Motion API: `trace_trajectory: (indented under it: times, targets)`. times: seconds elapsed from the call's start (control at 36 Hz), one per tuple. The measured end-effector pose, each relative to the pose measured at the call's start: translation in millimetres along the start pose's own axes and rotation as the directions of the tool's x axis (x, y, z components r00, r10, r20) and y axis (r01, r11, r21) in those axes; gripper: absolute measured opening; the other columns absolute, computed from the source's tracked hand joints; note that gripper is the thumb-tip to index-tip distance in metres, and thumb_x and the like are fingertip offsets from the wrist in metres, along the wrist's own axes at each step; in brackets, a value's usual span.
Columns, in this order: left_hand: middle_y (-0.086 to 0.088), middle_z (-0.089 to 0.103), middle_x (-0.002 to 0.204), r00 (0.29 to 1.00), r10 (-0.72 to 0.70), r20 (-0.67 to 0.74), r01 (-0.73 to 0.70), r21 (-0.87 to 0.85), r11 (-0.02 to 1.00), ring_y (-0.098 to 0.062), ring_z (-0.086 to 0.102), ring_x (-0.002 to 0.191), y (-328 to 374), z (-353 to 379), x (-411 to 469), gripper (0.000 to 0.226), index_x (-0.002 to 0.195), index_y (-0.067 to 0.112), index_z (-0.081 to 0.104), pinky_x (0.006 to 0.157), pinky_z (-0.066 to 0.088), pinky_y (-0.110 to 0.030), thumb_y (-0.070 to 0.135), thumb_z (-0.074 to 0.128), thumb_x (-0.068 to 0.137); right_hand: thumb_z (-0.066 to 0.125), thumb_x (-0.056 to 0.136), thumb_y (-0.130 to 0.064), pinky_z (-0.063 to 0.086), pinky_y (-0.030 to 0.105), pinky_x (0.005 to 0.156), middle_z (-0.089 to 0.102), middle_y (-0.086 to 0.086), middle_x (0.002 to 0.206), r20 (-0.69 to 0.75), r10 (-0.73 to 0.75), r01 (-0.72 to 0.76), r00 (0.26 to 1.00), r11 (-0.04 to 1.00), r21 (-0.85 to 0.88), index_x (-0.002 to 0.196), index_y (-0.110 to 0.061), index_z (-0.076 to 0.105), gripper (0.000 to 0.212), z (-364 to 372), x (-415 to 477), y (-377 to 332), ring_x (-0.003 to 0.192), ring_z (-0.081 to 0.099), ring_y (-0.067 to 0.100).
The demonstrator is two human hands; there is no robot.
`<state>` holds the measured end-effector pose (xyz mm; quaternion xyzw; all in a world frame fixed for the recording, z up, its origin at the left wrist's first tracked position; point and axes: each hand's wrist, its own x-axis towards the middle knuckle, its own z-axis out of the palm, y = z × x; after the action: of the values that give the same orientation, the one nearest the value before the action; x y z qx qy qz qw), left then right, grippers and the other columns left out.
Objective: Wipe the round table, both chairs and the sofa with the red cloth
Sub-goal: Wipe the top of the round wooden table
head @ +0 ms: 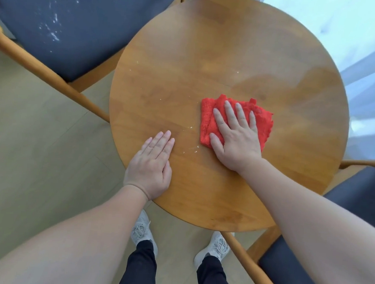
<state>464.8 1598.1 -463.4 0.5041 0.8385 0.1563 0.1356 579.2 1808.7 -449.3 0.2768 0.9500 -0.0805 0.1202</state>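
A round wooden table (220,56) fills the middle of the view. The folded red cloth (260,117) lies on it right of centre, pressed flat under my right hand (235,136), whose fingers are spread over it. My left hand (152,168) rests flat and empty on the table's near left edge. White crumbs lie on the wood between the two hands. One chair with a dark blue seat (84,25), dusted with white specks, stands at the upper left. A second dark-seated chair (306,269) stands at the lower right. No sofa is in view.
Light wooden floor (28,143) lies left of the table. A white sheer curtain (367,54) hangs at the right. My feet in pale sneakers (141,231) stand close to the table's near edge, between the two chairs' wooden legs.
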Motion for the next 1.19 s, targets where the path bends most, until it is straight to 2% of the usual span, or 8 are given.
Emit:
trace_trajectory:
  times: [0.25,0.33,0.64,0.92,1.19]
  targets:
    - [-0.013,0.043,0.144,1.0,-0.004,-0.006,0.004,-0.062,0.998,-0.023,0.035,0.136,-2,-2,-1,0.052,0.135,0.0,0.047,0.117,0.013,-0.03,0.016,0.032,0.087,0.028,0.093,-0.054,0.001,0.053,0.119,0.018,0.004,0.161,0.024,-0.119,0.119,0.993,0.993,0.029,0.152,-0.028,0.028,0.064,17,-53,-37,0.149,0.009,0.029]
    - [-0.016,0.046,0.141,0.999,-0.009,-0.049,0.004,-0.104,0.995,-0.024,0.034,0.135,-6,-7,-6,0.05,0.133,-0.002,0.048,0.117,0.013,-0.034,0.014,0.032,0.088,0.032,0.093,-0.054,0.003,0.054,0.118,0.021,0.004,0.16,0.03,-0.149,0.148,0.988,0.989,0.028,0.151,-0.028,0.03,0.063,25,-71,-48,0.148,0.012,0.03]
    - [-0.017,0.049,0.138,0.996,-0.082,-0.029,0.08,-0.059,0.995,-0.023,0.034,0.132,-40,-30,-61,0.048,0.13,-0.004,0.05,0.116,0.015,-0.033,0.014,0.031,0.089,0.036,0.093,-0.055,0.009,0.057,0.115,0.027,0.006,0.157,0.065,-0.233,0.231,0.97,0.972,0.035,0.148,-0.025,0.036,0.062,48,-132,-95,0.146,0.019,0.032]
    - [-0.017,0.049,0.137,0.993,-0.113,-0.033,0.112,-0.043,0.993,-0.022,0.034,0.132,-55,-40,-70,0.049,0.13,-0.004,0.05,0.117,0.011,-0.027,0.014,0.031,0.089,0.034,0.093,-0.057,0.011,0.057,0.113,0.03,0.006,0.156,0.06,-0.28,0.28,0.958,0.96,0.012,0.147,-0.025,0.039,0.063,48,-128,-104,0.145,0.022,0.033]
    - [-0.017,0.049,0.138,0.993,-0.103,-0.057,0.101,-0.032,0.994,-0.022,0.035,0.132,-69,-46,-58,0.048,0.131,-0.003,0.05,0.117,0.011,-0.027,0.013,0.031,0.089,0.034,0.092,-0.057,0.007,0.053,0.115,0.031,0.003,0.156,0.016,-0.302,0.302,0.953,0.953,0.011,0.146,-0.029,0.04,0.061,32,-72,-101,0.145,0.024,0.03]
